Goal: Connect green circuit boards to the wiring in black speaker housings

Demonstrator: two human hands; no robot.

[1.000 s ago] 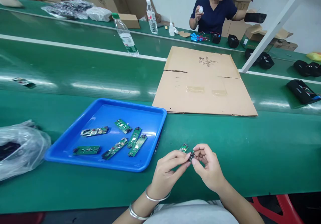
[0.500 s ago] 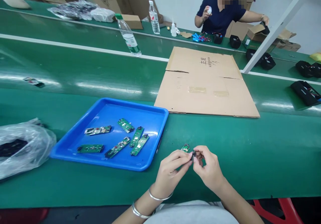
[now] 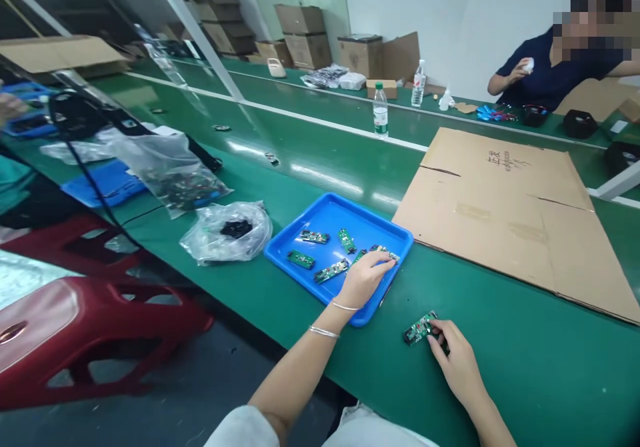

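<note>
My left hand (image 3: 367, 277) reaches over the right side of the blue tray (image 3: 287, 265), fingers closed on a circuit board (image 3: 384, 250) near the tray's right rim. Several other green circuit boards lie in the tray, one (image 3: 301, 259) toward the left and another (image 3: 331, 271) just left of my hand. Part of the tray's contents is hidden beneath this hand. Over the green table to the right, my right hand (image 3: 456, 360) pinches the right end of a green circuit board (image 3: 419, 329) with dark parts at its far end.
Beyond the tray lies a flattened cardboard sheet (image 3: 510, 207). A clear bag with black parts (image 3: 227, 233) sits left of the tray. Red stools (image 3: 100, 327) stand at the lower left. Across the table are a water bottle (image 3: 381, 110) and a person in a dark shirt (image 3: 535, 67).
My hands have separated from working together on a small black part. My left hand moved into the tray, while the right now grips a circuit board. The view has swung left.
</note>
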